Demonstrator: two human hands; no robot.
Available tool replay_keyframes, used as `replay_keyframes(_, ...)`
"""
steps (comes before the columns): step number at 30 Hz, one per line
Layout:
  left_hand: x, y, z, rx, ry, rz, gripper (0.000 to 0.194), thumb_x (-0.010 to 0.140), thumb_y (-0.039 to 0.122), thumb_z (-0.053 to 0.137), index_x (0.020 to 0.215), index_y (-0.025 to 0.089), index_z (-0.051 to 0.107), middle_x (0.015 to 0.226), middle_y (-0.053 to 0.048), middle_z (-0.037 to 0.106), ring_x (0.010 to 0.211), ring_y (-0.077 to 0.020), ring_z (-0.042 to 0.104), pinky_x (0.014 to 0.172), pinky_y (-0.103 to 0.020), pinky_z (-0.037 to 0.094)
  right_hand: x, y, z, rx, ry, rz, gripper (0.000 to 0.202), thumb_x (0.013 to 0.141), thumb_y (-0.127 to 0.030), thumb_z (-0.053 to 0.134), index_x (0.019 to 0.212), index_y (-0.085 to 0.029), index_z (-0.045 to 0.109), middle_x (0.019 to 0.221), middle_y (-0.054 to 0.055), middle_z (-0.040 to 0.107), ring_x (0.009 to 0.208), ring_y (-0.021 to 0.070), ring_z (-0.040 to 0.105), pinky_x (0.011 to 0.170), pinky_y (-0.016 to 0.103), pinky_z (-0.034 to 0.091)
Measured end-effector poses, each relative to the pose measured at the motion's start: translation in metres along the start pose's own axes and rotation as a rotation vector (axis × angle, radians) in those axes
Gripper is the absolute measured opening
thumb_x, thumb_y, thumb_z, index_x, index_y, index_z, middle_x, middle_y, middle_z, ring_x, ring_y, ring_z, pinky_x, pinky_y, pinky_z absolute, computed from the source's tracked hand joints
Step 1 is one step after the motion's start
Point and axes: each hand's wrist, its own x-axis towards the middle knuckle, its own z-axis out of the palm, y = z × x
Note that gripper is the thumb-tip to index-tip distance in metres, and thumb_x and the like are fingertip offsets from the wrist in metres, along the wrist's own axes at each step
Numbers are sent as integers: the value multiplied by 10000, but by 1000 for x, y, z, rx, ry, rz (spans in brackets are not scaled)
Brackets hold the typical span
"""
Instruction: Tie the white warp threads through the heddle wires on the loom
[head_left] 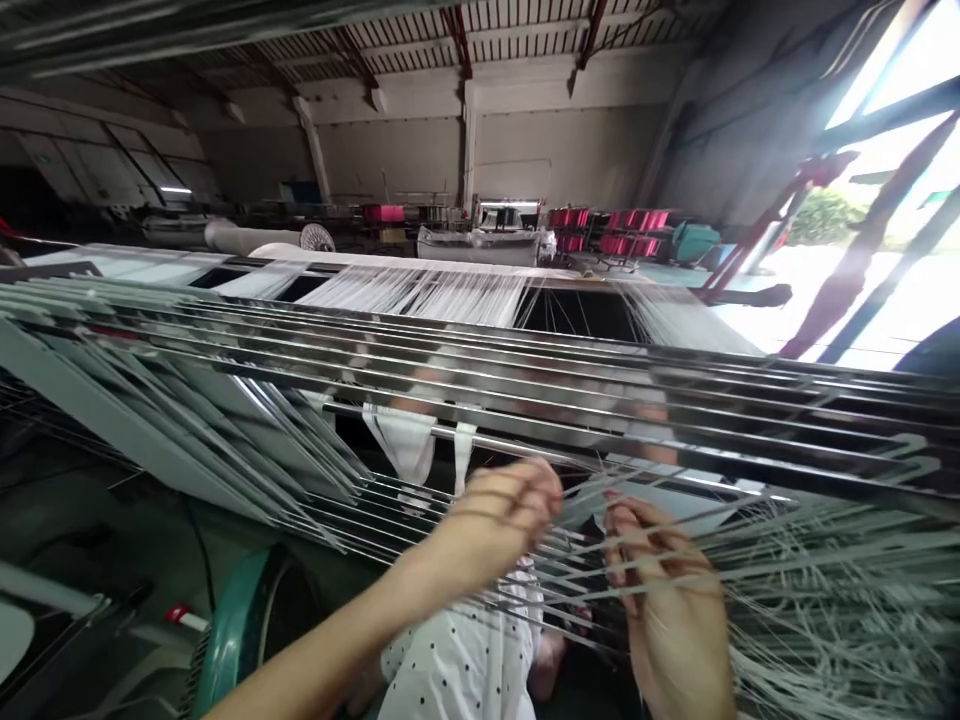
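Note:
My left hand [510,505] is raised over the metal bars of a loom frame, its fingers curled together and smeared by motion. To its right, my right hand [664,585] sits among thin flat grey-green strips that look like heddles [825,560], fingertips brought together. Whatever either hand pinches is too fine and blurred to make out. Long shiny rods [525,375] cross just beyond both hands. White warp threads [420,290] fan out behind the rods. A strip of white cloth [401,440] hangs over a lower bar, left of my left hand.
Stacked heddle frames [150,430] fill the left side. A green round-rimmed machine part or fan [240,620] stands at lower left. Behind the rods, another person's forearm [424,390] shows. Racks of pink spools [634,232] stand farther back. Bright daylight enters at right.

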Motion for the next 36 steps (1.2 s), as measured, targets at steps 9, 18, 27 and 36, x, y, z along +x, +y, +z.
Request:
replay_keyframes(9,-21,-4,-8,845,-33,191,298,1024,330,389,1225,278,603,1035,-7,738,911,-185,699,822,-289,551,-1,3,-7,-8,-57,58,316,642,-368,908,872,-216,755,758,9,655,488,44,466,410,113,371)
replay_keyframes(18,8,-40,-32,949,401,192,383,957,399,519,1278,228,640,847,-56,743,730,-204,706,607,-309,596,-14,-5,-16,29,-136,-66,216,695,-360,880,776,-210,748,743,25,632,419,23,421,393,143,340)
replay_keyframes(27,-2,-44,-27,676,407,253,350,931,391,535,1213,234,672,1069,-55,730,976,-225,678,870,-344,580,-11,-1,-14,-72,-364,-52,192,795,-417,800,811,-229,769,657,-5,553,422,11,320,422,169,229)
replay_keyframes(36,8,-53,-42,519,389,173,357,906,504,565,1065,203,673,759,-69,690,699,-241,659,530,-306,522,-24,-8,-13,-148,-291,-2,208,821,-416,751,824,-210,728,526,-38,473,378,47,328,393,194,258)
